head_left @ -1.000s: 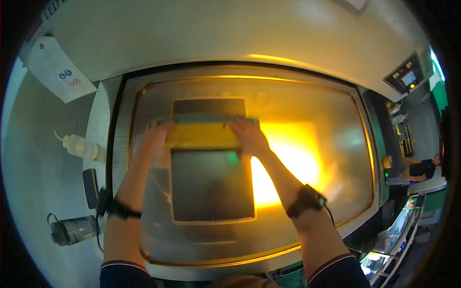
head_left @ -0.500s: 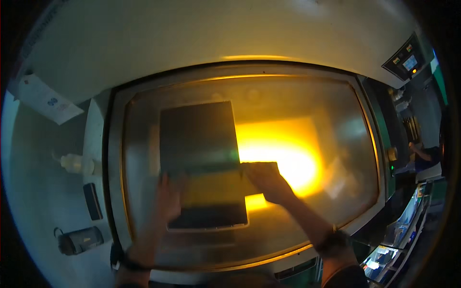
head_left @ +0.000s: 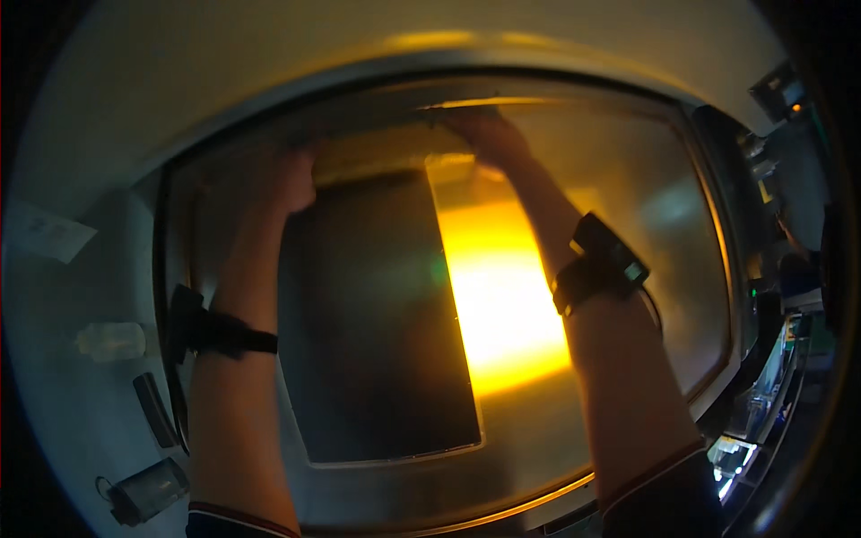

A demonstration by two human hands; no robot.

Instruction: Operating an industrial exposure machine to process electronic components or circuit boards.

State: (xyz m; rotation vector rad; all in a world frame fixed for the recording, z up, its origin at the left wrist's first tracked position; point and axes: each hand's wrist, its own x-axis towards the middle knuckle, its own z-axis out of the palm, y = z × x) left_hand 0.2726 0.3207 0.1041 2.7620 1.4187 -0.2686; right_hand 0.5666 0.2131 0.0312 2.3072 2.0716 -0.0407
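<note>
A dark rectangular panel (head_left: 372, 323) lies on the framed, light-lit bed (head_left: 525, 448) in front of me. At its far edge a wide yellowish-brown strip (head_left: 372, 152) spans between my hands; its exact kind cannot be made out. My left hand (head_left: 294, 179) is closed at the strip's left end, fingers dim and partly hidden. My right hand (head_left: 489, 139) grips the right end near the bed's far rim. Both arms reach forward, each wearing a black band with a small device.
Bright yellow light (head_left: 507, 305) glows right of the panel. On the left ledge are a whitish bottle (head_left: 115, 341), a dark slim object (head_left: 155, 410) and a grey cylinder with a loop (head_left: 148, 491). A control panel (head_left: 778, 94) is at far right; another person (head_left: 798, 269) is partly visible.
Both hands have moved away from me with the strip, from the panel's nearer part to its far edge. The view has shifted slightly; the dark panel still lies on the bed.
</note>
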